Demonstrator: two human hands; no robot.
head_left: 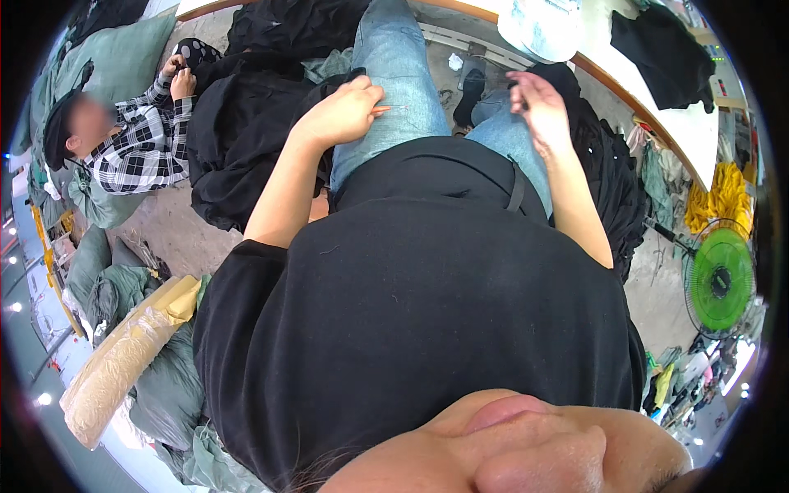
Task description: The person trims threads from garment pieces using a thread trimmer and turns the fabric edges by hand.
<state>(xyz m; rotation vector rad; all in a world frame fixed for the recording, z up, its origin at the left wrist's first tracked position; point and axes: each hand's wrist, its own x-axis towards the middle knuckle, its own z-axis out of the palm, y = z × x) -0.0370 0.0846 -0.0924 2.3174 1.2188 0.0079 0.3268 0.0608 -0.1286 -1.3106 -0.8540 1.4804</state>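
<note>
My left hand (347, 111) is closed above my jeans-clad left thigh. From its fingers sticks a small orange-handled tool (383, 109) with a thin, pale tip pointing right; its exact kind is too small to make out. Over my other leg, my right hand (542, 111) hangs in the air, its fingers apart and slightly blurred, holding nothing. Dark cloth (567, 80) lies just beyond that hand. A big heap of black fabric (238, 140) spreads beside my left forearm.
A white-topped table (608, 41) curves along the far right, with black cloth (662, 57) on it. At the left, a co-worker in a checked shirt (144, 148) handles dark fabric. A green fan (720, 275), yellow cloth (727, 197) and a plastic-wrapped roll (123, 353) stand around me.
</note>
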